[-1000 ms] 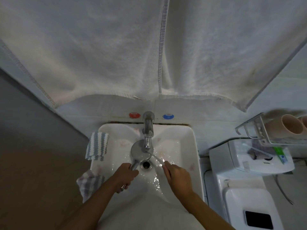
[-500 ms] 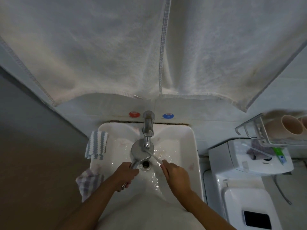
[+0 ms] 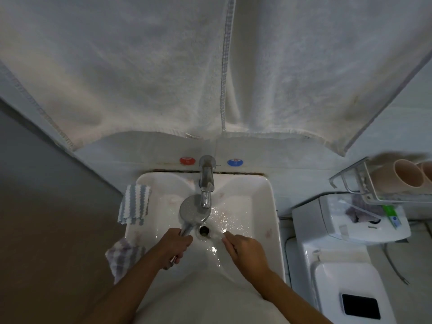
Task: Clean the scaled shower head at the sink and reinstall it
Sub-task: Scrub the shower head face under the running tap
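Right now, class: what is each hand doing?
Left hand: grips the shower head by its handle.
Right hand: pinches a thin, blurred tool; what it is cannot be told.

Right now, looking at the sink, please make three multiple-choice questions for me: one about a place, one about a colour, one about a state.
1. Where is the round face of the shower head?
A. Under the tap spout, over the basin
B. On the white appliance at the right
C. Hanging on the wall

2. What colours are the two round markers on the wall behind the tap?
A. Both green
B. Red at the left, blue at the right
C. Yellow and black

3. What is the left hand doing?
A. Lying flat on the basin edge
B. Gripping the shower head's handle
C. Holding the striped cloth

Answers: 1 A, the face sits just below the spout; 2 B, the red marker and the blue marker show it; 3 B, its fingers curl round the handle.
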